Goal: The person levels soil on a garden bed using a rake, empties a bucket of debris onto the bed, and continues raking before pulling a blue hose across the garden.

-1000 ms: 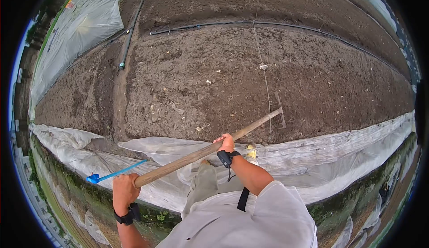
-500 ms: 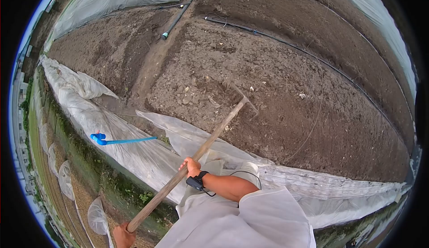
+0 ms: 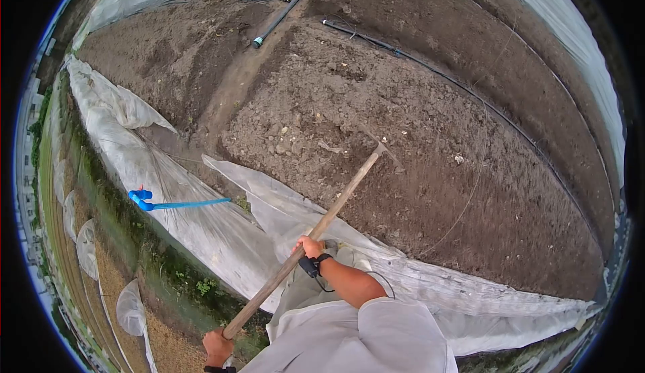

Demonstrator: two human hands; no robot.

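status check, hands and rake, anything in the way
Left hand shut on rake handle end; right hand shut mid-handle. Rake head on soil bed. Nothing blocking.

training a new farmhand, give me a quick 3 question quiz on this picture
1. True or false: both hands grip the rake handle.
2. Which hand is at the end of the handle: left hand or right hand?
3. Where is the rake head: A) on the plastic sheet, B) on the soil bed, C) on the black hose?

Key: 1 true; 2 left hand; 3 B
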